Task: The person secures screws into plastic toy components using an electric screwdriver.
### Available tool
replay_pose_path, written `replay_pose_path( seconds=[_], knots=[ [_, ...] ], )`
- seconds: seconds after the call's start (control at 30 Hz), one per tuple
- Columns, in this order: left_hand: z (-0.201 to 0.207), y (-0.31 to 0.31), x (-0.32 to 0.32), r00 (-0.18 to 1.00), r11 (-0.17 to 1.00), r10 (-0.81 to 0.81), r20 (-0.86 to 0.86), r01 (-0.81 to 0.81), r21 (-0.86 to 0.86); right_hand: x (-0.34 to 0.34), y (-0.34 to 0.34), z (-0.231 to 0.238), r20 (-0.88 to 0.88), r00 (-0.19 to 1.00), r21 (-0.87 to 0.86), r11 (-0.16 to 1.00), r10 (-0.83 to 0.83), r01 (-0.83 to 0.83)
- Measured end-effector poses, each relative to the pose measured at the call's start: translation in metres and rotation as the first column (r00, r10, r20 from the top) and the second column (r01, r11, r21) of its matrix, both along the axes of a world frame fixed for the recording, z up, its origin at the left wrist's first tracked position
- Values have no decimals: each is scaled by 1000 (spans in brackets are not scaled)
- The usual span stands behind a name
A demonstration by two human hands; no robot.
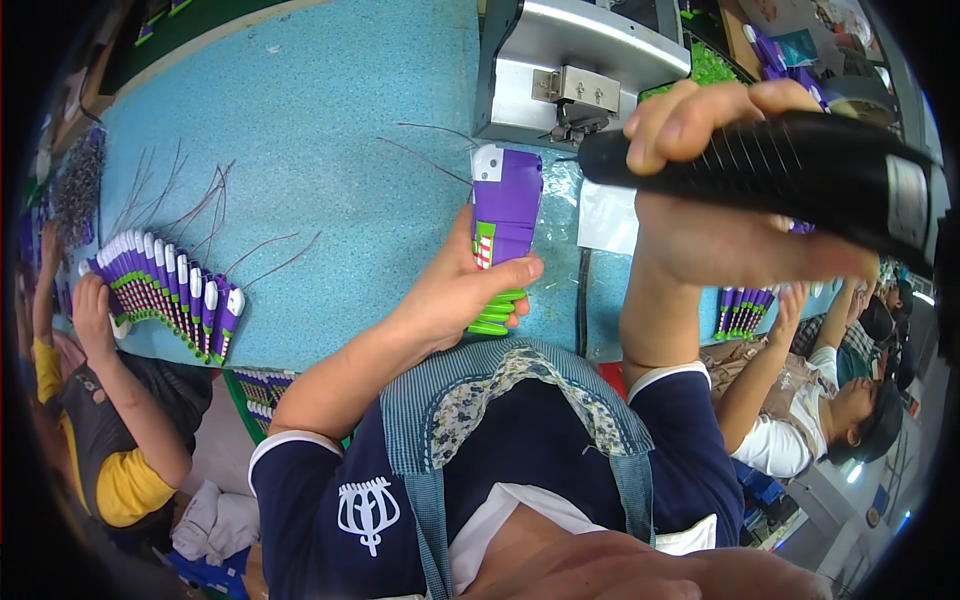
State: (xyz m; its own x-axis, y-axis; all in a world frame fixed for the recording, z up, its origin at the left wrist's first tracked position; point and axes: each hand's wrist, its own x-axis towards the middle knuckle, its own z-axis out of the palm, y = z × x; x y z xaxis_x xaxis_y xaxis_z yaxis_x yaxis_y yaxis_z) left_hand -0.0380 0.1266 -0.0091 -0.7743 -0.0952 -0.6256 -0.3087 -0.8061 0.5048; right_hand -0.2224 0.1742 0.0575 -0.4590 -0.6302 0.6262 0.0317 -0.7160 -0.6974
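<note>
My left hand (450, 285) is closed round a purple plastic housing (507, 205) with a white top end and a green, red-and-white striped side. Green rounded pieces (495, 318) show below my thumb, and thin dark wires trail off from the white end to the upper left. Raised close to the camera, my right hand (700, 215) wraps round a black electric screwdriver (770, 165) with a ribbed grip. Its narrow end points left, toward the white end of the housing; the bit cannot be made out.
A silver screw feeder (585, 65) stands at the table's far side. A row of similar purple housings (180, 290) with wires lies at left. Clear plastic and a white sheet (607, 218) lie right of my left hand, near a black cable (583, 300). Co-workers sit either side.
</note>
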Motion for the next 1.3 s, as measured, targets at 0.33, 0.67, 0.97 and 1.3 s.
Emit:
replay_pose_path(
  seconds=[0.33,0.67,0.97,1.3],
  knots=[
    [9,-2,0,1000,999,-29,-5,29,-17,11,1,-2,-58,998,64,998,-10,13],
    [11,-8,-3,999,999,-39,0,39,21,2,-6,7,-65,998,74,997,11,-6],
    [7,-11,-3,999,999,12,-47,-11,34,-16,-19,6,-94,995,-3,1000,14,-14],
    [9,-8,-3,999,999,3,-39,-1,52,14,-4,-6,73,997,90,996,-22,15]
  ],
)
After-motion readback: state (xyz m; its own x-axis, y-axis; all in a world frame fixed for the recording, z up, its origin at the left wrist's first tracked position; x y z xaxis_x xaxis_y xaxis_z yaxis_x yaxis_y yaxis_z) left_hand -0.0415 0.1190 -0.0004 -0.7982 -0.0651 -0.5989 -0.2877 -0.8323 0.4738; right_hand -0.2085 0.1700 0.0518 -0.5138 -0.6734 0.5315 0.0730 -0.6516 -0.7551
